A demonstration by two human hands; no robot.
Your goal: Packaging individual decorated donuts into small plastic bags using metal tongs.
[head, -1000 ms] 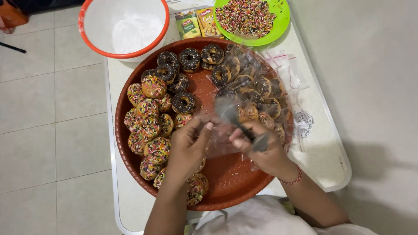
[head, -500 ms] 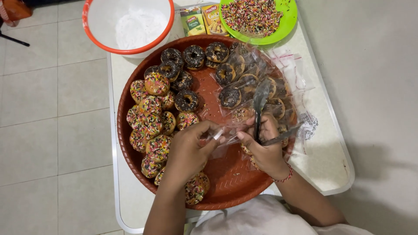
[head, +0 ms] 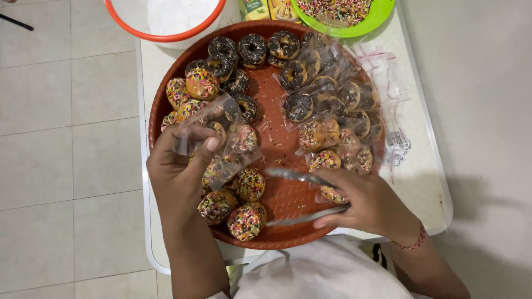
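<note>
A moment ago both hands met mid-tray; now the left hand [head: 180, 166] pinches a clear bag [head: 219, 141] over the sprinkled doughnuts [head: 246, 220], the right hand [head: 368, 202] grasping metal tongs [head: 302, 196], their jaws apart and empty.

Bare forearms, no sleeves in view; thin red-brown beaded bracelet [head: 409, 242] on the right wrist; white garment [head: 327, 274] covering the torso below.

Over the round tray [head: 277, 160] of donuts, the left hand [head: 180, 171] pinched a clear bag [head: 219, 138]; the right hand [head: 368, 202] gripped metal tongs [head: 302, 196].
</note>
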